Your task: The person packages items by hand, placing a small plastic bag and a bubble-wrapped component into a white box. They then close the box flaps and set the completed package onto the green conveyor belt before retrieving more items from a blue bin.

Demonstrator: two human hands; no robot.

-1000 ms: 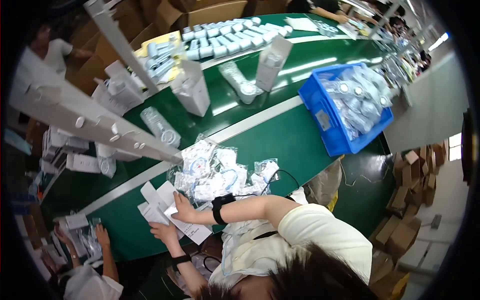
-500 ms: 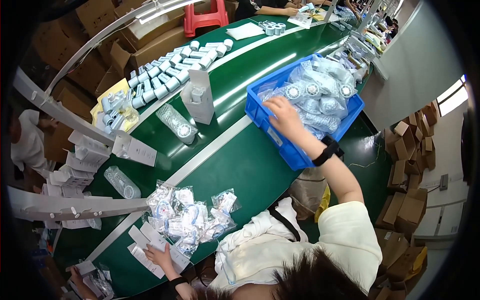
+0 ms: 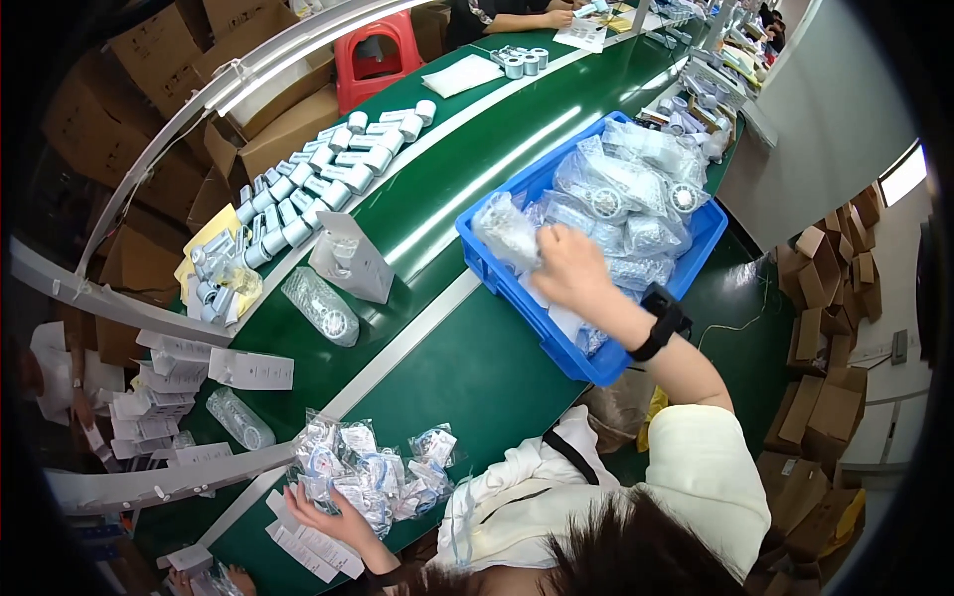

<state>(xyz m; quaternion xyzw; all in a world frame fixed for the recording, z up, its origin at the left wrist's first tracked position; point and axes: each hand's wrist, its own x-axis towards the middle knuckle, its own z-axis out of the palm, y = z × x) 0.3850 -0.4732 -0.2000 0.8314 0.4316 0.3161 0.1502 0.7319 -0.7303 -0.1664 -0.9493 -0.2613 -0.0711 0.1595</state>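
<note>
Pick step judged in hand: wrapped item (image 3: 505, 231) seen pinched by R hand (image 3: 573, 268) over L end of blue bin (image 3: 571, 360); L hand (image 3: 340, 521) spread near white carton (image 3: 316, 553), well L of bin. Clear lift req'd next.

bin (image 3: 593, 370): blue | carton (image 3: 316, 551): white | bench (image 3: 467, 353): green | stool (image 3: 409, 60): red | wristband (image 3: 658, 323): black

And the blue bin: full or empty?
Mostly full: clear-wrapped pieces pile up across most of the blue bin.
</note>
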